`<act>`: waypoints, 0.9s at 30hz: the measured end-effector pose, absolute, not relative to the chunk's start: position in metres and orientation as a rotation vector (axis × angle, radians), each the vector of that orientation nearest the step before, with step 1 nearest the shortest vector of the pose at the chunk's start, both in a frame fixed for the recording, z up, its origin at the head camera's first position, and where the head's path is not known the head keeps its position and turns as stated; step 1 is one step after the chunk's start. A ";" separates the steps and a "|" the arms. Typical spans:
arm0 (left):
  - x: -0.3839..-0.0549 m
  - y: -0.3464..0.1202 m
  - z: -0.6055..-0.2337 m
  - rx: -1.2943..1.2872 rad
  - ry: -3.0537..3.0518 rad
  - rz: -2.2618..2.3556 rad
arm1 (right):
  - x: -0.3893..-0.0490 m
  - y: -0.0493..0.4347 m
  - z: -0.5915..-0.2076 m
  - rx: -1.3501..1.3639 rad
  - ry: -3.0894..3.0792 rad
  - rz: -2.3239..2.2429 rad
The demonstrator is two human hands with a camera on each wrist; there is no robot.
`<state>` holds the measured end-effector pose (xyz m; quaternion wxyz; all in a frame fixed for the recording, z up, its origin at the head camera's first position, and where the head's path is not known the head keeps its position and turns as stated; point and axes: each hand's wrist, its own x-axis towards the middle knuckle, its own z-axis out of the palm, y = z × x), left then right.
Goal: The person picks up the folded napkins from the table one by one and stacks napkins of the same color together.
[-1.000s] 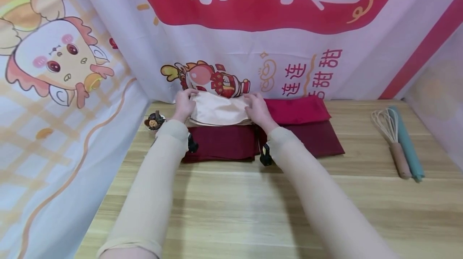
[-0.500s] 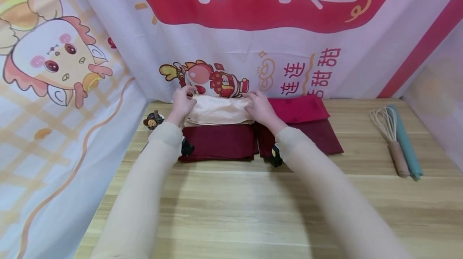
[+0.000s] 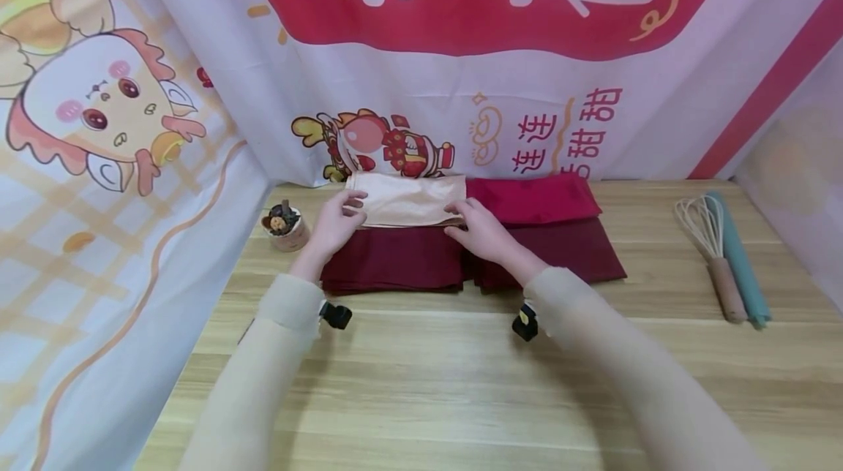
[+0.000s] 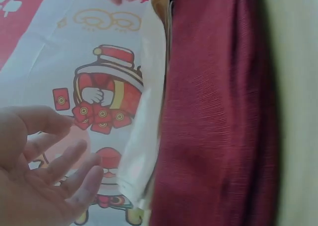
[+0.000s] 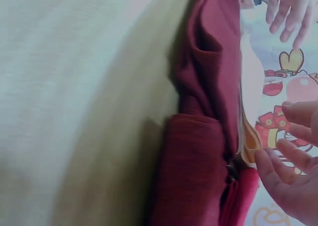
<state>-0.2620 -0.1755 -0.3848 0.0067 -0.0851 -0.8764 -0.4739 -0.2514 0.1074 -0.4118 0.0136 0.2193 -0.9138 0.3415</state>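
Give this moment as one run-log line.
left hand: near left end of cream cloth, holding nothing | right hand: near cream cloth's right end, contact unclear | cream cloth: behind left burgundy cloth stack, beside crimson cloth

The left hand [image 4: 39, 181], fingers [image 4: 85, 186] loosely bent, seems just apart from cream cloth [image 4: 146, 131] beside maroon cloth [image 4: 203, 116].
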 end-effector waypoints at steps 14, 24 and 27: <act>-0.220 -0.198 -0.423 -0.148 -2.644 -1.467 | -0.233 0.111 -0.442 0.619 -2.889 1.085; -0.208 -0.215 -0.444 0.072 -2.578 -1.443 | -0.229 0.110 -0.452 0.591 -2.882 1.087; -0.206 -0.218 -0.449 0.049 -2.595 -1.432 | -0.229 0.109 -0.454 0.578 -2.888 1.067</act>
